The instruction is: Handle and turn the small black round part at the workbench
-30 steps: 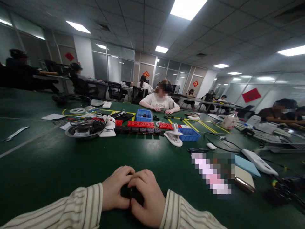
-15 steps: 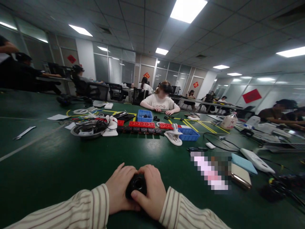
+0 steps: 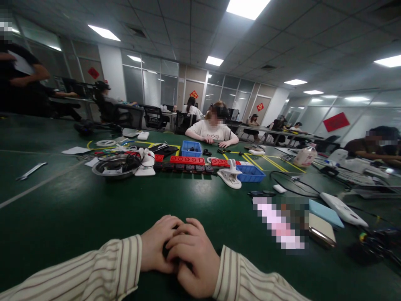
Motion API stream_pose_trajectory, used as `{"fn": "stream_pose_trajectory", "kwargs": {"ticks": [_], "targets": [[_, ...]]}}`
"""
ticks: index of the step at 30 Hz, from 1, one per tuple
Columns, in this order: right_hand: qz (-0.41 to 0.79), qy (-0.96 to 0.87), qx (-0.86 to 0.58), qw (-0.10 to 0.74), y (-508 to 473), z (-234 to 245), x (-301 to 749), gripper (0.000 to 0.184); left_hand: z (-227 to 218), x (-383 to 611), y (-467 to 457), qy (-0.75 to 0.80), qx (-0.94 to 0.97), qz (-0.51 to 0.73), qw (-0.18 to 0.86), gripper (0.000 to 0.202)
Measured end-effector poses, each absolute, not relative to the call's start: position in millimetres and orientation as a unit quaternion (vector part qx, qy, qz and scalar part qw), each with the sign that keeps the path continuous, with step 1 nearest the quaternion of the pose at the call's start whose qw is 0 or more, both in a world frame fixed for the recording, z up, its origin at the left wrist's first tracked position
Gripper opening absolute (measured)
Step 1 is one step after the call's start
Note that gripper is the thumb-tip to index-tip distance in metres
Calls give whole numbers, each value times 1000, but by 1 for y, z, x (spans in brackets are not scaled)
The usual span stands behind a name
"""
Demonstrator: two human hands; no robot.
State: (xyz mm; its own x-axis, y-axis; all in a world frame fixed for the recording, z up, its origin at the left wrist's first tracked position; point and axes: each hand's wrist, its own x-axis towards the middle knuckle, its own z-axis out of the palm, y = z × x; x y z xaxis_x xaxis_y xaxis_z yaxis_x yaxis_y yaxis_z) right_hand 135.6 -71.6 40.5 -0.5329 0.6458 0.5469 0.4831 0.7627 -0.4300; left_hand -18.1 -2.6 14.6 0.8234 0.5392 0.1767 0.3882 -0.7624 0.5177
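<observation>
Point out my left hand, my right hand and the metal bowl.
left hand (image 3: 156, 245): head view, on the back of the hand.
right hand (image 3: 194, 259): head view, on the back of the hand.
metal bowl (image 3: 111, 174): head view, on its near outer wall.

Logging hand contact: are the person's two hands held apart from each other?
No, the left hand and right hand are clasped together, fingers overlapping, at the near side of the green table.

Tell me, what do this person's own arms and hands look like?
The left hand and right hand are bare, no gloves or rings showing. The left sleeve and right sleeve are long, pale with thin dark stripes, cuffed at the wrist.
</observation>
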Motion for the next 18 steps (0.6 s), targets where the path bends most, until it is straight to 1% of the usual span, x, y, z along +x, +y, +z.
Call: {"fn": "stream_pose_trajectory", "kwargs": {"ticks": [2, 3, 6, 9, 11, 14, 16, 18], "targets": [[112, -878, -304, 351, -73, 40, 135, 16, 12, -19, -2, 250, 923, 175, 234, 59], [112, -879, -299, 353, -73, 39, 135, 15, 10, -19, -2, 249, 923, 178, 234, 60], [107, -868, -300, 381, -74, 38, 135, 18, 7, -21, -3, 230, 931, 178, 221, 62], [100, -843, -334, 411, -75, 37, 136, 27, 6, -22, -7, 251, 929, 188, 196, 72], [99, -816, -388, 417, -74, 35, 137, 36, 8, -22, -10, 288, 922, 193, 174, 74], [91, -786, -464, 398, -72, 30, 136, 39, 13, -20, -14, 312, 918, 188, 155, 64], [90, -786, -484, 375, -71, 28, 136, 35, 16, -19, -14, 311, 917, 182, 168, 51], [96, -789, -484, 365, -70, 28, 135, 25, 17, -19, -13, 301, 916, 182, 193, 43]]}}
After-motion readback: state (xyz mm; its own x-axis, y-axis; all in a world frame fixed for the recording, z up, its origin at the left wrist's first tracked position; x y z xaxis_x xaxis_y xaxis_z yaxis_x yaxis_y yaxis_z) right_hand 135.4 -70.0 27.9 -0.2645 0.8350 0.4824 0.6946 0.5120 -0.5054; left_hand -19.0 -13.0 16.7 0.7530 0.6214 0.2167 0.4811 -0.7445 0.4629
